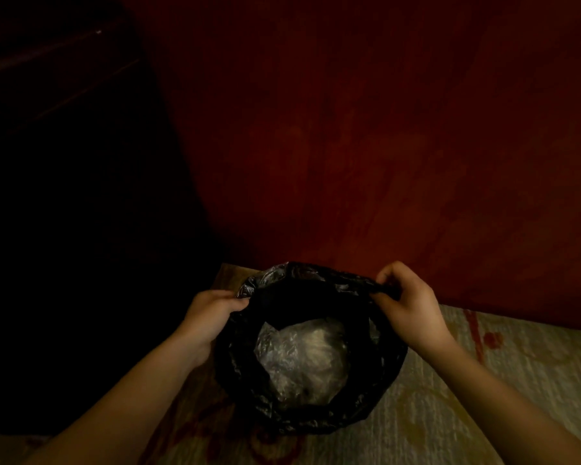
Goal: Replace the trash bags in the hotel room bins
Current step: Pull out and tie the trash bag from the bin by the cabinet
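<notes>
The left hand (212,317) curls round the left rim of the one black trash bag (316,417), and the right hand (406,307) pinches its raised right rim, both forearms reaching forward. The bag stands upright with its mouth open upward at the carpet's (483,380) far edge by the red wall (349,146). It holds one crumpled clear plastic wad (302,360).

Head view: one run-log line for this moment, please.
bag: black, mouth open | left hand: grips rim | right hand: pinches rim | inside: clear plastic wad | floor: rug
</notes>
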